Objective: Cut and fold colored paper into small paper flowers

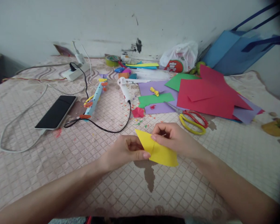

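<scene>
A piece of yellow paper (162, 153) with a crease is held between my two hands above the table. My left hand (128, 149) pinches its left edge, thumb on top. From the upper right, my right hand (171, 137) grips the paper's top edge between thumb and fingers. Just beyond that hand lie scissors (192, 122) with red and yellow handles, their blades over purple paper (151, 88). A crumpled red paper piece (138, 112) and small coloured scraps rest on the cloth past my hands.
Red sheets (205, 96) and green paper (156, 99) lie at the back right. A white hot glue gun (125, 90) trails a black cord. Left are a phone (57, 112) on a cable, a decorated light-blue strip (94, 99) and a power strip (77, 71). A blue bag (238, 51) stands behind.
</scene>
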`<move>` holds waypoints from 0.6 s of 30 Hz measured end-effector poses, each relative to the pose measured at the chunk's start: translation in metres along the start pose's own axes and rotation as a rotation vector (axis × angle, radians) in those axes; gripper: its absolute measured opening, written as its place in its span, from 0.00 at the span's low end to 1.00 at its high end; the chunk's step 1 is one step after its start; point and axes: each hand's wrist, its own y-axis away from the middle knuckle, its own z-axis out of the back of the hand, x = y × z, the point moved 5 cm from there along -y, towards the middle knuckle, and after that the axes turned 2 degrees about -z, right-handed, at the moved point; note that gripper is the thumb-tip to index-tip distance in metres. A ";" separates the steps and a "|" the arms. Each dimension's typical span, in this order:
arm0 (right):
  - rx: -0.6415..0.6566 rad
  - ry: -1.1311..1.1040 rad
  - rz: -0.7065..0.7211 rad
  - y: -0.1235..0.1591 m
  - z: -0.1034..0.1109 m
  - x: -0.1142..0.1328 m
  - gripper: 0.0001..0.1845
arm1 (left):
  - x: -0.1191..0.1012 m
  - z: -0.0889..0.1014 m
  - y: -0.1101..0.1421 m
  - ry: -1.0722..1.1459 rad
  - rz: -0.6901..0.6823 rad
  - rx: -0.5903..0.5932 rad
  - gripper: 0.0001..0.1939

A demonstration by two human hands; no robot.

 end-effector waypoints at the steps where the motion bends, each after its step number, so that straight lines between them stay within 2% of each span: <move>1: 0.008 0.002 -0.004 0.000 -0.001 0.000 0.08 | -0.001 0.004 0.000 -0.020 -0.005 -0.045 0.13; 4: 0.028 0.009 -0.012 0.000 -0.003 -0.001 0.08 | 0.000 0.011 0.000 -0.091 0.001 -0.127 0.11; 8: 0.035 0.005 -0.015 0.001 -0.004 -0.002 0.08 | -0.003 0.013 -0.001 -0.099 -0.018 -0.110 0.12; 11: 0.045 0.007 -0.017 0.000 -0.004 -0.004 0.08 | -0.008 0.016 0.000 -0.105 -0.051 -0.155 0.12; 18: 0.069 0.014 -0.019 0.000 -0.004 -0.005 0.09 | -0.008 0.018 0.000 -0.092 -0.025 -0.173 0.13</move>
